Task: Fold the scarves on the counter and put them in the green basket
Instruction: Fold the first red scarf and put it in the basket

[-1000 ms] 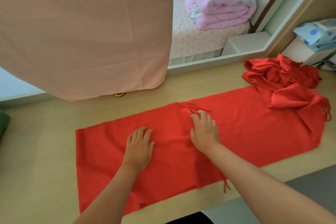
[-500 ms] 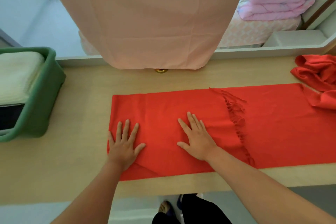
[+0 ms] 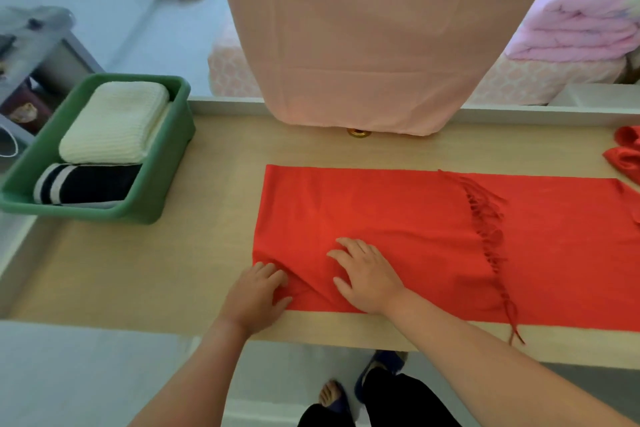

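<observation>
Under both hands, a red scarf lies flat along a pale wooden counter, one end doubled back so that its fringe runs across the cloth to the right of the right hand. The left hand is at the scarf's near left corner, fingers curled down into the fabric and thumb lying on it, gripping the corner so that a ridge of cloth rises beside it. Just right of it, the right hand rests on the scarf near its front edge, fingers slightly bent and spread, tips pressing the cloth down. Beyond and to the left of the left hand, well apart from the scarf, a green basket stands on the counter holding a folded cream knit and, nearer the person, a folded dark piece with white stripes. Straight ahead of the hands hangs a peach-pink cloth, its lower edge near the back of the counter. Far to the right of the right hand, a bunched red fabric shows at the frame's edge.
</observation>
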`<state>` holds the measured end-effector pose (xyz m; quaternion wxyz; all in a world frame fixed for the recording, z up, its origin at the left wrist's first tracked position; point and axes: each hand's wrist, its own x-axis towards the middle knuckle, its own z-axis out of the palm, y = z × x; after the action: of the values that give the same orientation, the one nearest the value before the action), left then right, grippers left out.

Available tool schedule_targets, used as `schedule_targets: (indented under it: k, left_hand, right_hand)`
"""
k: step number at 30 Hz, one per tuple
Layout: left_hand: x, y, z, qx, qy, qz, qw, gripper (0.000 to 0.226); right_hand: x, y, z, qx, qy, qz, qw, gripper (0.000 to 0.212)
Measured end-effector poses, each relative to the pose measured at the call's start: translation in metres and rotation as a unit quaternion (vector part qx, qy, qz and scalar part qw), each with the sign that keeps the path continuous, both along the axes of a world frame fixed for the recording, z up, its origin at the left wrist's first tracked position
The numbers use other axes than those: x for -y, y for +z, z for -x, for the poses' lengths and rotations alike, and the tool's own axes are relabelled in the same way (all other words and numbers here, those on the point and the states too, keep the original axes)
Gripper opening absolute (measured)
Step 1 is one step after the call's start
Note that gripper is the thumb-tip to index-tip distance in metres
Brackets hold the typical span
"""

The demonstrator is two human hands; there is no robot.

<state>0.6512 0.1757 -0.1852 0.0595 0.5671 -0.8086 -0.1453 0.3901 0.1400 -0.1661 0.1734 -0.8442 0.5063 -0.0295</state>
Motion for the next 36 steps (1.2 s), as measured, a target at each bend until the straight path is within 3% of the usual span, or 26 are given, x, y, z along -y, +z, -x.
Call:
schedule_targets:
  k: [4,11,17,20,22,24,28,31,33,36]
  left_hand:
    - [-0.001,0.003,-0.007,0.016,-0.005,0.048,0.999,0.02]
    - [-0.024,0.022,-0.029,0.077,0.03,0.013,0.997,0.019]
    - [0.013,0.029,0.003,0.013,0.052,0.029,0.998,0.028]
    - [0.024,0.021,0.025,0.022,0.093,-0.096,0.991,0.051]
    - [0.02,0.009,0.027,0.095,0.134,-0.185,0.969,0.07]
    - [0.017,0.004,0.022,0.148,0.161,-0.219,0.951,0.075]
    - [0.025,0.012,0.002,0.195,0.255,-0.206,0.924,0.077]
    - [0.038,0.023,0.004,0.197,0.338,-0.176,0.903,0.073]
    - [0.047,0.028,0.02,0.162,0.311,-0.124,0.928,0.068]
    - [0.051,0.025,0.062,0.066,0.136,-0.081,0.985,0.065]
  right_hand:
    - [-0.008,-0.002,-0.012,-0.025,-0.006,-0.073,0.997,0.058]
    - [-0.008,0.003,-0.01,-0.045,-0.011,-0.061,0.997,0.049]
    - [-0.006,0.004,0.0,-0.072,-0.07,-0.052,0.994,0.057]
    - [-0.005,0.001,0.017,-0.108,-0.142,-0.083,0.98,0.085]
    - [-0.004,-0.001,0.026,-0.119,-0.192,-0.135,0.965,0.101]
    - [-0.004,-0.002,0.028,-0.122,-0.198,-0.184,0.955,0.105]
    - [-0.002,0.004,0.007,-0.094,-0.107,-0.176,0.974,0.091]
    - [0.001,0.014,-0.006,0.013,-0.063,-0.165,0.984,0.074]
    - [0.004,0.016,-0.004,0.038,-0.075,-0.125,0.989,0.063]
    - [0.005,0.011,0.016,-0.051,-0.165,-0.048,0.984,0.055]
